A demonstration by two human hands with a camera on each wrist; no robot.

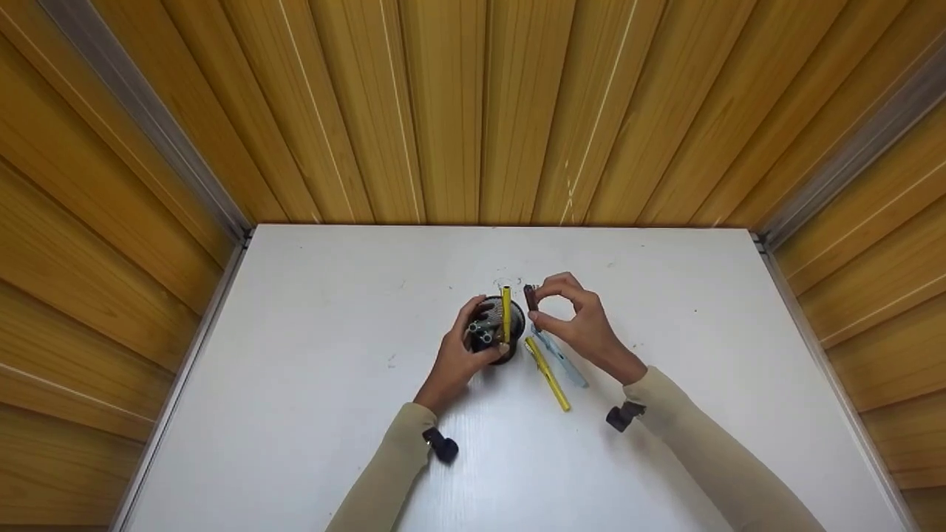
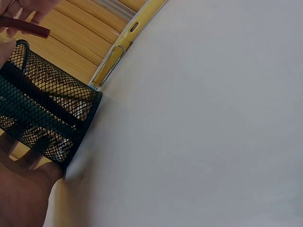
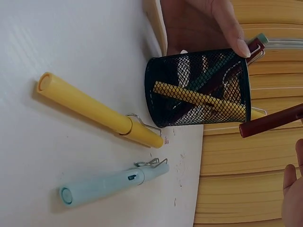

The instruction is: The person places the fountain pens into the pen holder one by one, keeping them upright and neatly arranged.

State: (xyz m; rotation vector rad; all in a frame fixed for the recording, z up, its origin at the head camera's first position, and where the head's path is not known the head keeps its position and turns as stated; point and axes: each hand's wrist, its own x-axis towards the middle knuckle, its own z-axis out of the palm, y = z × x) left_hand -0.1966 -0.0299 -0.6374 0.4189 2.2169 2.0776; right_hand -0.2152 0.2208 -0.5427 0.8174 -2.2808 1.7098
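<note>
My left hand [image 1: 460,358] grips a black mesh pen cup [image 3: 158,111] by its side, the thumb at the rim. A yellow pen [image 1: 506,314] leans inside the cup, and some darker pens [image 1: 480,331] stand there too, partly hidden by the mesh. Just right of the rim, my right hand [image 1: 584,321] pinches a dark red pen [image 3: 270,120] between thumb and fingers, held off the table. Below and right of the cup lie a second yellow pen [image 3: 90,106] and a light blue pen [image 3: 109,187], both with metal clips.
The white table [image 1: 310,332] carries small dark marks near the cup. Yellow wood-look panels [image 1: 473,111] stand behind it and at both sides, with grey metal strips [image 1: 185,155] at the corners. A small black device [image 1: 443,447] sits on each sleeve.
</note>
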